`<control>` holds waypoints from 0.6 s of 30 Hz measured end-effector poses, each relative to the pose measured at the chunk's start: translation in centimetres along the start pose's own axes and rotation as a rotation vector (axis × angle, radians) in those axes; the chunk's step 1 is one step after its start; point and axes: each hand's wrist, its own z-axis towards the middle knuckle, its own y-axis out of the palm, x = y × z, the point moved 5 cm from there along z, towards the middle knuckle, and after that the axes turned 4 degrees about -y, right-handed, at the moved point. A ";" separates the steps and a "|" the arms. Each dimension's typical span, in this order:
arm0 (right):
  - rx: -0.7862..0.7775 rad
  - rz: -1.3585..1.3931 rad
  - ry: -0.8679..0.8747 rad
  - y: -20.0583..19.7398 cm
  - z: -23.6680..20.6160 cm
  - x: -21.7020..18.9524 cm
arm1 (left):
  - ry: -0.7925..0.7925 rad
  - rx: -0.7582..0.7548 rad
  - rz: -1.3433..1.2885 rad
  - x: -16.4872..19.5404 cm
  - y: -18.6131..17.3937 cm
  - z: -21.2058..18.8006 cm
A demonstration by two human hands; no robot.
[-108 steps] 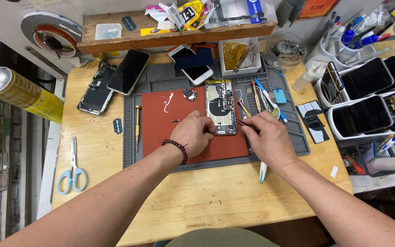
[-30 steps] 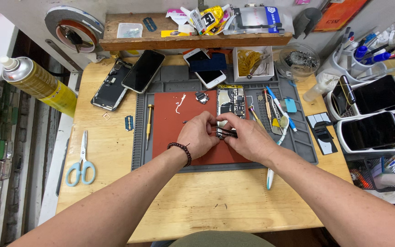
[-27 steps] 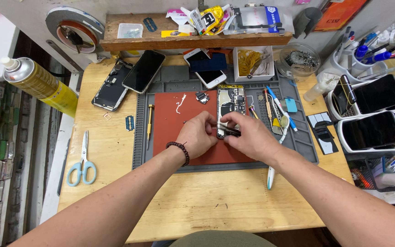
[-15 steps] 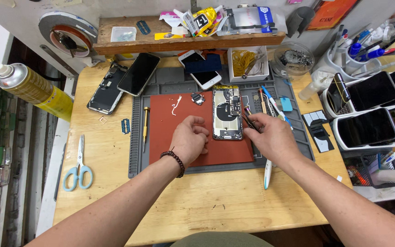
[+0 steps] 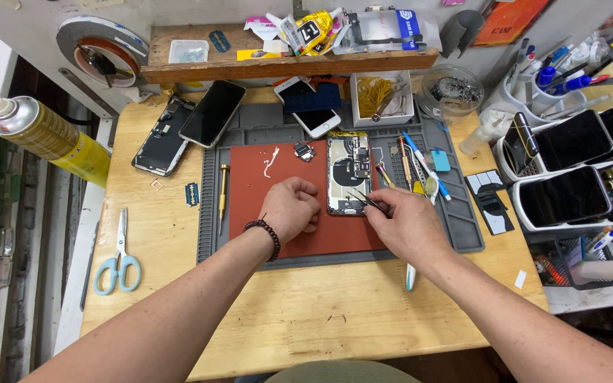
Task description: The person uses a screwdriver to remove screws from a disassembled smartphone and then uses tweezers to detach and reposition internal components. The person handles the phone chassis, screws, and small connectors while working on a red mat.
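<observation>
The right hand (image 5: 404, 228) pinches a pair of dark tweezers (image 5: 365, 201) between closed fingers, their tips resting on the lower part of the opened phone (image 5: 349, 174). That phone lies face down, its insides showing, at the right edge of the red mat (image 5: 278, 234), which sits in the middle of the grey work mat (image 5: 462, 234). The left hand (image 5: 291, 208) is curled into a loose fist on the red mat, just left of the phone; whether it holds anything cannot be told. A dark bead bracelet (image 5: 264, 234) circles its wrist.

On the wooden shelf (image 5: 200, 71) along the far edge of the table (image 5: 306, 326) lie a yellow pouch (image 5: 312, 30) and a flat clear package (image 5: 384, 28) with a blue label. A yellow spray can (image 5: 54, 138) lies tilted off the table's far left corner. Blue-handled scissors (image 5: 118, 248) rest near the left edge.
</observation>
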 end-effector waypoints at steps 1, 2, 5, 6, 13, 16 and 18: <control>0.000 -0.010 -0.029 -0.1 0.0 -0.2 | 0.006 0.001 -0.002 0.0 0.1 0.1; 0.001 -0.018 -0.059 -0.2 0.0 -0.5 | 0.012 0.003 -0.002 -0.1 0.1 0.2; -0.036 -0.010 0.005 0.1 -0.2 -0.5 | 0.027 0.005 0.003 -0.4 0.1 0.6; -0.038 -0.009 0.030 0.2 -0.2 -0.5 | 0.032 0.006 0.006 -0.5 0.1 0.7; -0.006 -0.018 0.072 -0.1 0.0 0.2 | 0.056 0.015 -0.013 -1.0 0.2 1.1; 0.048 -0.022 -0.019 -0.7 0.1 0.4 | 0.065 0.011 -0.031 -1.0 0.3 1.2; 0.062 -0.018 -0.031 -0.7 0.2 0.4 | 0.062 0.010 -0.029 -1.1 0.3 1.1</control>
